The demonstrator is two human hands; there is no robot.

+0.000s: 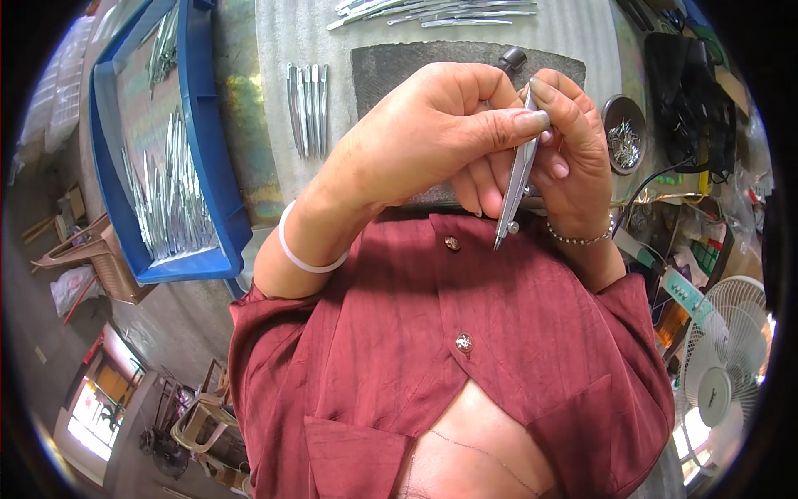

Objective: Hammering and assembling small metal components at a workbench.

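Observation:
A silver metal drawing compass (517, 179) is held up in front of my chest, its pointed tip slanting down and a small screw near that tip. My left hand (440, 133) pinches its upper part between thumb and fingers. At the same upper end, my right hand (573, 150) closes its thumb and fingers on the compass. The fingertips partly hide what lies between them. Behind the hands, a dark mat (386, 71) lies on the bench with a black knobbed object (513, 58) at its far side. Several slim silver compass parts (308, 108) lie in a row left of it.
A blue tray (214, 158) of many metal pieces stands on the left. More long pieces (432, 12) lie at the far edge. A round bowl (624, 135) of small metal parts sits on the right, near a black bag (686, 100) and a white fan (716, 391).

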